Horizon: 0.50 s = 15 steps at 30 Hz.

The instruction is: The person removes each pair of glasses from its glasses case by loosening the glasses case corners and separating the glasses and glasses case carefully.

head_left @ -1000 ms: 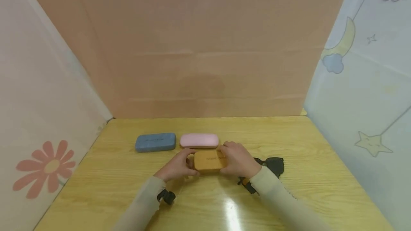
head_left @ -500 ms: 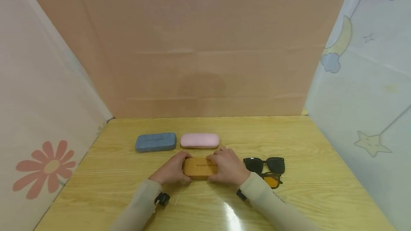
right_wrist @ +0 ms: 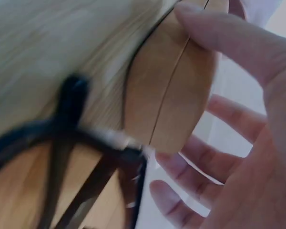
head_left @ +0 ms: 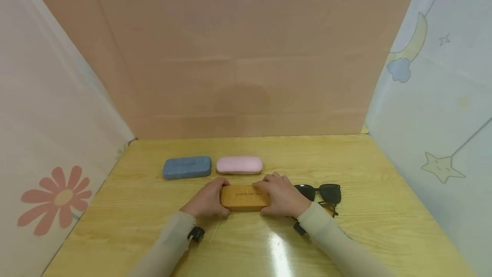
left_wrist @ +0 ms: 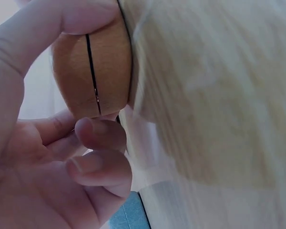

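A tan glasses case (head_left: 244,197) with small dark lettering on its lid lies closed on the table, its long side running left to right. My left hand (head_left: 205,200) grips its left end, thumb on the near side and fingertips at the far edge. In the left wrist view the seam of the case (left_wrist: 92,71) shows as a thin dark line. The right end is held by my right hand (head_left: 283,196), with the thumb (right_wrist: 205,28) lying across the seam. Black sunglasses (head_left: 329,193) and orange-lensed glasses (head_left: 329,209) lie beside my right wrist, partly covered by it.
Behind the tan case, a pink glasses case (head_left: 239,164) and a blue glasses case (head_left: 187,167) lie side by side on the wooden table (head_left: 127,208). A brown panel (head_left: 246,54) stands at the back edge, with patterned cloth on both sides.
The tan case has come left and slightly nearer to me, held between both hands. In the last half second my right hand has shifted rightward, so more of the lid shows.
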Available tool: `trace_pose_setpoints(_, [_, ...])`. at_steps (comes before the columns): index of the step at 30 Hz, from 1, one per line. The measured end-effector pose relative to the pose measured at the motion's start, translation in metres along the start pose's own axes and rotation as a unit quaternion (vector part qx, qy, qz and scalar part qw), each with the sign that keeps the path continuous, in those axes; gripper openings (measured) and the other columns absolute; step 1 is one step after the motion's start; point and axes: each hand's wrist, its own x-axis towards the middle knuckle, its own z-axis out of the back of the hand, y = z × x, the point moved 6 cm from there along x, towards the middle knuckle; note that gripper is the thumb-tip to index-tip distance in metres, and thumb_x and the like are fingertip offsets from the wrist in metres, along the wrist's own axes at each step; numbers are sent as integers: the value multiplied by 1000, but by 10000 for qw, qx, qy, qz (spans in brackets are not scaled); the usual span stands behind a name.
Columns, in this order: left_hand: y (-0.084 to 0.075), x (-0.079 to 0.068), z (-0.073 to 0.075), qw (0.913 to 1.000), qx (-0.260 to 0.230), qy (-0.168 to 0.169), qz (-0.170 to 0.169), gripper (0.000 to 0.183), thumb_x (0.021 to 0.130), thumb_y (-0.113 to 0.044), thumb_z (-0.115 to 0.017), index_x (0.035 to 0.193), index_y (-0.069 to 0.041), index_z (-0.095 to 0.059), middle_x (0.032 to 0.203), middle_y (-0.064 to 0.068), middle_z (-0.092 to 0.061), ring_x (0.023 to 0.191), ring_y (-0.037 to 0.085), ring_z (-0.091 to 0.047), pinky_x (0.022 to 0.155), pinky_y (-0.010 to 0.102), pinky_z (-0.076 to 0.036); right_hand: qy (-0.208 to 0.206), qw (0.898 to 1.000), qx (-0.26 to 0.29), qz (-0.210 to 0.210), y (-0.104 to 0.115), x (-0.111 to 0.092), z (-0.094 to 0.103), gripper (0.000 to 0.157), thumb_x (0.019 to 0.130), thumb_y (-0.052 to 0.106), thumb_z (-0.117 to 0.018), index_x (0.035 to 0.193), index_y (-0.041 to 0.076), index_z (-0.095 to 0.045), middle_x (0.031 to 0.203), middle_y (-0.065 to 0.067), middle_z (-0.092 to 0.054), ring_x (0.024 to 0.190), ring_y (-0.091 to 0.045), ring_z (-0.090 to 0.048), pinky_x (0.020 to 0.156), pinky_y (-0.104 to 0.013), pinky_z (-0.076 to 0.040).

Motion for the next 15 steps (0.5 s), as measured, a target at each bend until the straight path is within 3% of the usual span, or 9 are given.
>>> trace_pose_setpoints(10, [-4, 0, 1, 9999, -3, 28, 149, 79, 63, -13, -91, 131, -2, -52, 125, 10, -60, 112, 24, -57, 100, 46, -46, 87, 9973, 711, 147, -14, -4, 2, 65, 74, 39, -87, 132, 16, -66, 115, 2, -66, 98, -15, -50, 86, -37, -45])
trace_pose_setpoints(15, [-4, 0, -1, 9997, -113, -4, 232, 79, 63, -12, -92, 130, -3, -52, 122, 8, -60, 108, 22, -57, 98, 45, -46, 267, 9942, 1024, 166, -22, 1, 4, 59, 77, 42, -85, 127, 15, -69, 119, 3, -69, 97, -14, -54, 86, -36, -46])
